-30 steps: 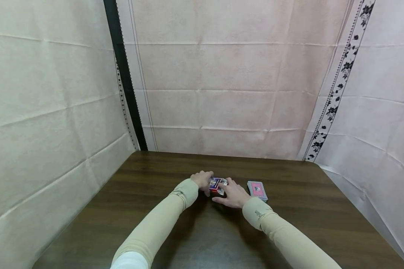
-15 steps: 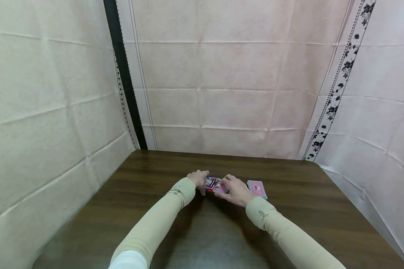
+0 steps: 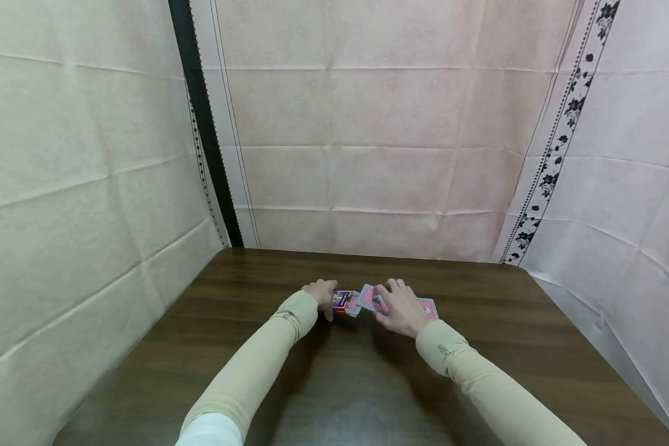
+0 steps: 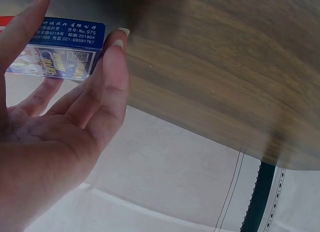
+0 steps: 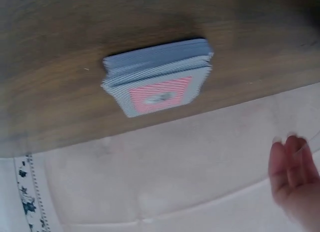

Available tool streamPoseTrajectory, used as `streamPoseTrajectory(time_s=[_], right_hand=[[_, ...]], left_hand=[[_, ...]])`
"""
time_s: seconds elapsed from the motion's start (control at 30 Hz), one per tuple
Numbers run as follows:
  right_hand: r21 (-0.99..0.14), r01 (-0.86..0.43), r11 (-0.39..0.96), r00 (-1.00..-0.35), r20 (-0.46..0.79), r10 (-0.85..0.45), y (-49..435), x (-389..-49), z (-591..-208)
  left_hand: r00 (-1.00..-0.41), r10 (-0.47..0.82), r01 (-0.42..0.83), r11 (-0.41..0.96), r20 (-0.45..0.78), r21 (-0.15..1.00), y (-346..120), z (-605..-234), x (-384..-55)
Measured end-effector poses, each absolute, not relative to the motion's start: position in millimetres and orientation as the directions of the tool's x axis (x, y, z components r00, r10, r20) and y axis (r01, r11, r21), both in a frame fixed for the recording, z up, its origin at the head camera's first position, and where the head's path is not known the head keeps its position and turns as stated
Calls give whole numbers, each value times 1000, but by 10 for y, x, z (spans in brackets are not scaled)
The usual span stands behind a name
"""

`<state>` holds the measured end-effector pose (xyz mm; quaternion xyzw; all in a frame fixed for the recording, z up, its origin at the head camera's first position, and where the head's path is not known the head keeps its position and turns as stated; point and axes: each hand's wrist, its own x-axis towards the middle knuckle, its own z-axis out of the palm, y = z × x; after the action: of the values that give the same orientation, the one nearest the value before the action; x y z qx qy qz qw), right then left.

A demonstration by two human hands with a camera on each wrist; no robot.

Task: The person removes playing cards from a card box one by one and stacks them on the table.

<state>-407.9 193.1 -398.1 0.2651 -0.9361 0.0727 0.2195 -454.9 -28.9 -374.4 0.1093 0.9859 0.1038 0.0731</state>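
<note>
My left hand (image 3: 322, 297) grips a card box (image 3: 342, 298) with its thumb and fingers, by the box's left end. In the left wrist view, blue and red printed sides of the card box (image 4: 65, 39) show between the fingers. Pink-backed cards (image 3: 354, 303) stick out of its right end. My right hand (image 3: 402, 310) pinches a pink-backed playing card (image 3: 368, 295) just right of the box; whether more lie under it I cannot tell. Behind that hand lies a stack of playing cards (image 3: 429, 308), partly hidden; its layered edges show in the right wrist view.
The brown wooden table (image 3: 290, 384) spreads around both hands, its far edge a short way beyond them. Pale creased cloth (image 3: 368, 155) hangs behind the table and along both sides.
The left hand has shifted slightly left with the box. Cards now show at the box's right end, and the right hand has moved right and slightly up with a card drawn out.
</note>
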Motion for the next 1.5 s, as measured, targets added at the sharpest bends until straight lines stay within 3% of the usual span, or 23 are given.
streamPoseTrajectory(time_s=[0.3,0.6,1.5], right_hand=[[-90,-262,961,-830,530,-176,2204,-4152,-4096],[-184,-69,981,-899,438,19,2414,-4196,-4171],[-111,56,992,-961,265,84,2463,-4207,-4325]], left_hand=[[-967,218,184,955,-128,235,-320,-3740,-4528],[-965,225,191,955,-136,225,-311,-3767,-4571],[-970,214,186,958,-114,218,-302,-3824,-4555]])
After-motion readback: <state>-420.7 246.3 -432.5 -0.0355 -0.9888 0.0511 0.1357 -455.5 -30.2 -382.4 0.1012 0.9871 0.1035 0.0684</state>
